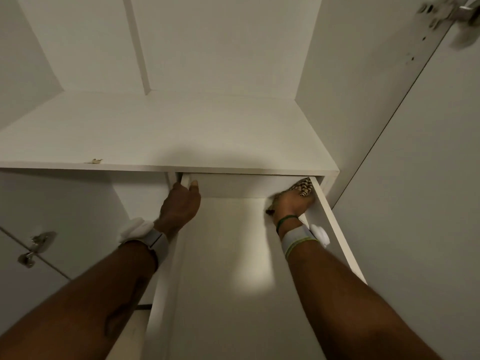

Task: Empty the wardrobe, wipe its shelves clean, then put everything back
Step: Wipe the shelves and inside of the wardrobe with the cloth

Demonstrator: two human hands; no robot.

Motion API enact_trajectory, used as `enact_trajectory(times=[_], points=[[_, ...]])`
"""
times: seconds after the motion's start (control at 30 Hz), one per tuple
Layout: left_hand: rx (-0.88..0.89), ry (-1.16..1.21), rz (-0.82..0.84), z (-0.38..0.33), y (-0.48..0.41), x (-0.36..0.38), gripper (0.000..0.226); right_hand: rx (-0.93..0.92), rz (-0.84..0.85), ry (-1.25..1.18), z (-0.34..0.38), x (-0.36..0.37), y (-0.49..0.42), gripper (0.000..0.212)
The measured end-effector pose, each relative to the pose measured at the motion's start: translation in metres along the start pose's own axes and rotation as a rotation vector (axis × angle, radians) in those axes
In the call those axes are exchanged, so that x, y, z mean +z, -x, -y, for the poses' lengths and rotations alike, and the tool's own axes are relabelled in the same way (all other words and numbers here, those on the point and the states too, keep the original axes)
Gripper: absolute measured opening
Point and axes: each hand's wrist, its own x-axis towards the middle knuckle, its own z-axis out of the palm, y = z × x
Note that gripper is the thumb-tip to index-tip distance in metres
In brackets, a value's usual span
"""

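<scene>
Boxy white pulled-out drawer (228,255) up front. Gripping its left wall with left hand (179,205), clutching brown-and-white patterned cloth (304,187) in right hand (291,205), back corner.

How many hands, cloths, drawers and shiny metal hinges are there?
Hands: 2, left hand and right hand
Cloth: 1
Drawer: 1
Hinges: 2
Total: 6

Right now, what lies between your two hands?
Head view: only bare drawer floor between the left hand and the right hand holding the cloth.
</scene>
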Motion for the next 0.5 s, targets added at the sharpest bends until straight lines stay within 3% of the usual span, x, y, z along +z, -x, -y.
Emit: enact_trajectory(times=[0.07,0.17,0.3,0.37,0.5], points=[[0.009,0.031,0.014,0.001,-0.001,-0.002,0.063,-0.148,-0.061,0.016,-0.002,0.020,-0.005,0.045],[0.014,0.023,-0.008,0.003,-0.001,-0.001,0.056,-0.165,-0.089,0.131,-0.015,0.053,0.003,0.043],[0.013,0.000,-0.022,0.000,0.000,0.001,0.055,-0.339,0.136,0.252,-0.061,0.071,0.032,0.050],[0.015,0.000,-0.026,-0.001,0.000,0.001,0.054,-0.321,0.232,0.238,-0.069,0.077,0.044,0.054],[0.018,0.008,-0.026,0.002,-0.002,0.002,0.050,-0.260,0.048,0.188,-0.052,0.068,0.024,0.050]])
